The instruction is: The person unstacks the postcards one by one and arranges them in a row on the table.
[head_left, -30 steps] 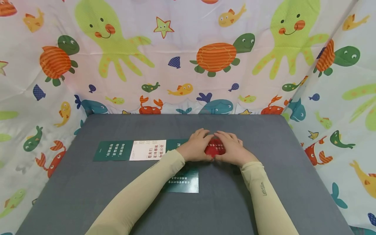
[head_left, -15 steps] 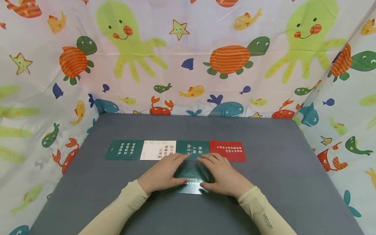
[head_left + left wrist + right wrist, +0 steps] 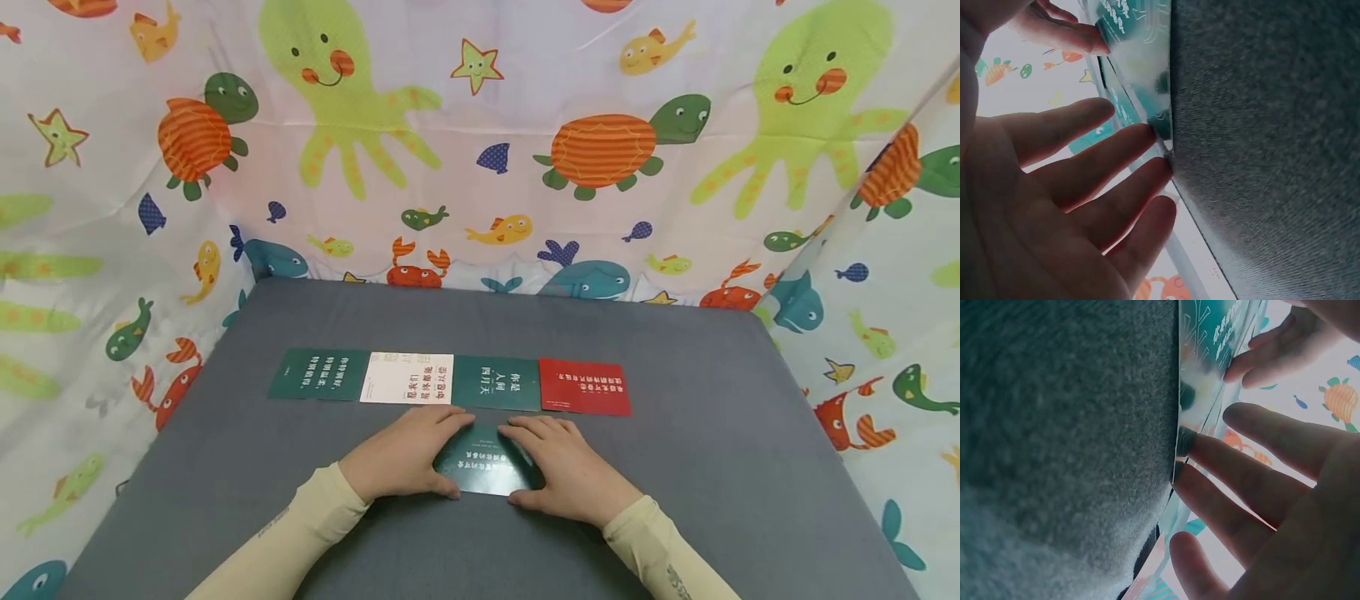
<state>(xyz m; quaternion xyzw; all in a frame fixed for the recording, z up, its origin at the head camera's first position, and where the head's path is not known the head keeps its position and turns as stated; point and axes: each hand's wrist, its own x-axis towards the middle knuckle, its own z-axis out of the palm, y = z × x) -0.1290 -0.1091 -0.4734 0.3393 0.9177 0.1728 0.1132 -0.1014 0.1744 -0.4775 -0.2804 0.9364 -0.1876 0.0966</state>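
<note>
A glossy dark green card (image 3: 487, 468) with white printed characters lies near the middle of the table. My left hand (image 3: 405, 454) is at its left side, fingertips at the upper corner and thumb near the lower one. Opposite it, my right hand (image 3: 568, 468) frames the right side in the same way. Both wrist views show relaxed, slightly spread fingers, with some fingertips (image 3: 1144, 136) right at the edge of the shiny card (image 3: 1205, 350). Just beyond the hands, a row holds a green card (image 3: 318, 375), a white card (image 3: 393, 379), another green card (image 3: 497, 383) and a red card (image 3: 585, 387).
The cards lie on a grey cloth-covered table (image 3: 712, 467). A white curtain (image 3: 420, 75) printed with sea animals hangs behind the table and along both sides. Pale yellow sleeves (image 3: 281, 525) cover both forearms.
Both hands have left the red card, now uncovered at the row's right end, and come back toward the body and leftward. They now flank the single green card in front.
</note>
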